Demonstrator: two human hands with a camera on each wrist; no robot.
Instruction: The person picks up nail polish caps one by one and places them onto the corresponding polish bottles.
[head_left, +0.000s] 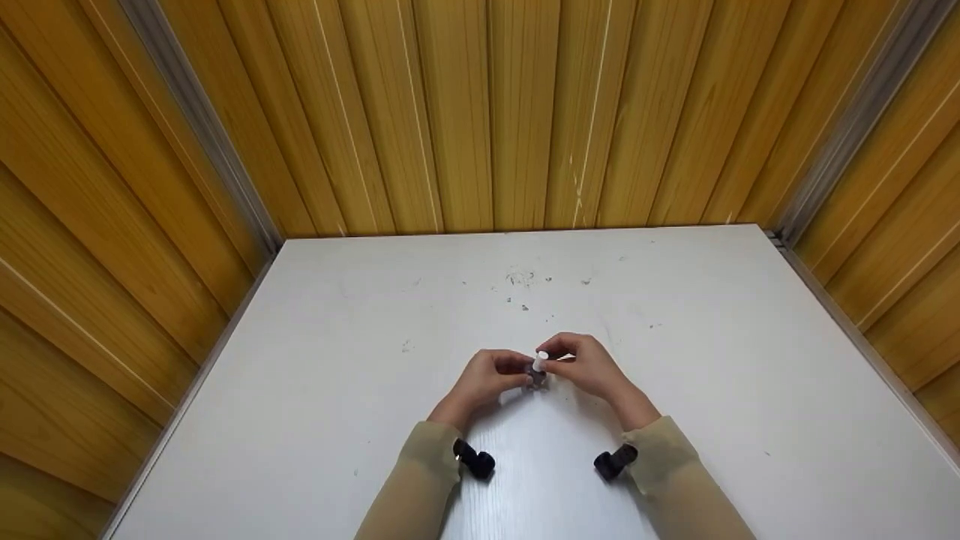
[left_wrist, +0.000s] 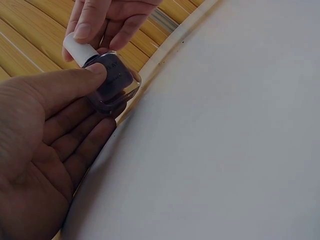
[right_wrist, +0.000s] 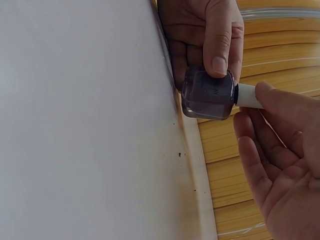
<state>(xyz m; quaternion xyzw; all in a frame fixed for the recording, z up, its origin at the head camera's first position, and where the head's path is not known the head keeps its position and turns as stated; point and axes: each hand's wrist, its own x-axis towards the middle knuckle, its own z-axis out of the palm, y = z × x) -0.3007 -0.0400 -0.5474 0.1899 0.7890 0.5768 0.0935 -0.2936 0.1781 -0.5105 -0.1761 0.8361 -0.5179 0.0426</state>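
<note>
A small glass nail polish bottle with dark purple polish and lettering on its front is between the two hands over the white table. My left hand grips the glass body, thumb on the front and fingers behind. My right hand pinches the white cap between thumb and fingers. The cap sits at the bottle's neck, with a dark ring showing beneath it in the right wrist view. In the head view the bottle stands close over the table, cap upward and leaning slightly right.
The white table has dark scuff marks toward its back. Yellow wood-look panels wall it in at the back and both sides, with grey metal posts in the corners. A black camera is on each wrist.
</note>
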